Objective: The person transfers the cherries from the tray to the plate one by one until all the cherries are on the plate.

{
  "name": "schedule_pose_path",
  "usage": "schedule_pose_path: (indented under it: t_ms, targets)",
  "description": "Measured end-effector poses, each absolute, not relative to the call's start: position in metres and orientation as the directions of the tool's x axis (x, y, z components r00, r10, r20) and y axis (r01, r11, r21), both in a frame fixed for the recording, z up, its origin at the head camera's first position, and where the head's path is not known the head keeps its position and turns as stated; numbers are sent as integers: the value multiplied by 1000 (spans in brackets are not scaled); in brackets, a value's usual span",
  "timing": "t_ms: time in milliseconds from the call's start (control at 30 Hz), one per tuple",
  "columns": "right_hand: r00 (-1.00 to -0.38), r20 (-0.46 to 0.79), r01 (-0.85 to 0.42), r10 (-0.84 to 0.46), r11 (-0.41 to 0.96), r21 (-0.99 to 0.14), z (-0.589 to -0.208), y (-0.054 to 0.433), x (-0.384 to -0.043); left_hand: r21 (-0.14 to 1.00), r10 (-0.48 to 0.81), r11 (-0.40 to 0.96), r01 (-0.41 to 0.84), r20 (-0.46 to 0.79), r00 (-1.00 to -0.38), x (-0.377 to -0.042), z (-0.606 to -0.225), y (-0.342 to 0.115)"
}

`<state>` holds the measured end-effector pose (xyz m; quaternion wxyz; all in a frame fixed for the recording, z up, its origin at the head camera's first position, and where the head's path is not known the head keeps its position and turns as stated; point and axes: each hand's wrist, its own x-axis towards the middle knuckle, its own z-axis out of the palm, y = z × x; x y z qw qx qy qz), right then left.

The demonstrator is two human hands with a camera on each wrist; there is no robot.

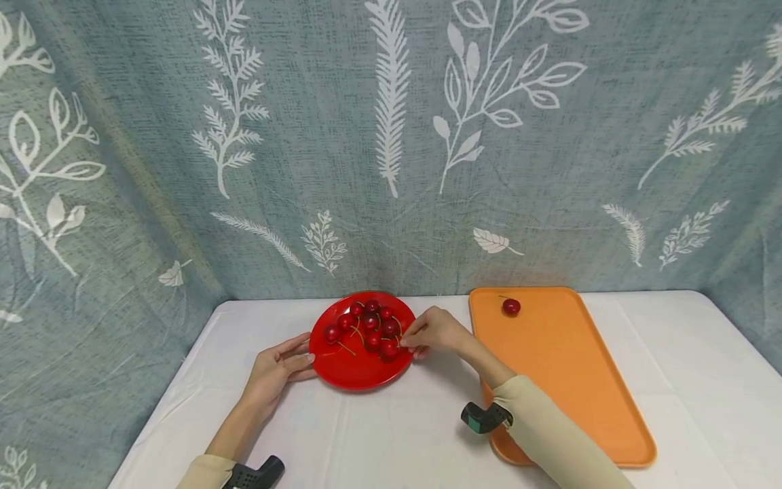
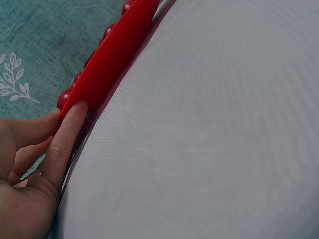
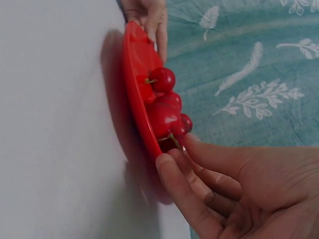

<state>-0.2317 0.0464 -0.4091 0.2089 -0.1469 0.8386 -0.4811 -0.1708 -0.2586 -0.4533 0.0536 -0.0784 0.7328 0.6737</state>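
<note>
A round red plate [image 1: 357,377] holds several dark red cherries [image 1: 370,320] with green stems, gathered towards its back and right. My left hand [image 1: 275,370] grips the plate's left rim, thumb at the edge and fingers under it; the left wrist view shows this pinch from the side. At the plate's right rim is my right hand [image 1: 436,331], thumb and fingers bent together around the stem of a cherry [image 1: 388,350]. In the right wrist view that stem [image 3: 174,140] runs in between the thumb and fingertips, and one fingertip lies against the rim.
To the right lies an orange tray [image 1: 559,380] with a single cherry [image 1: 511,307] near its back left corner. A white cloth [image 1: 379,441] covers the table. Behind it hangs a blue-green curtain [image 1: 342,136] with white leaf prints.
</note>
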Motion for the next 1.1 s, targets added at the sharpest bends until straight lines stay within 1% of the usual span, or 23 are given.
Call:
schedule_pose_path:
  t_ms: [467,633,767,1100]
  targets:
    - [-896,-148,-79,-418,479,-874,-392,76,-238,981,-38,72,-181,-179,-983,-169,-452,-258]
    - [-906,-141,-60,-398,450,-891,-390,95,-242,981,-40,79,-180,-177,-983,-169,-452,-259]
    - [-913,-125,-72,-389,454,-888,-388,112,-243,981,-37,70,-182,-180,-983,-169,-452,-258]
    - [-952,-103,-39,-289,449,-893,-382,168,-257,981,-38,76,-179,-177,-984,-170,-452,-259]
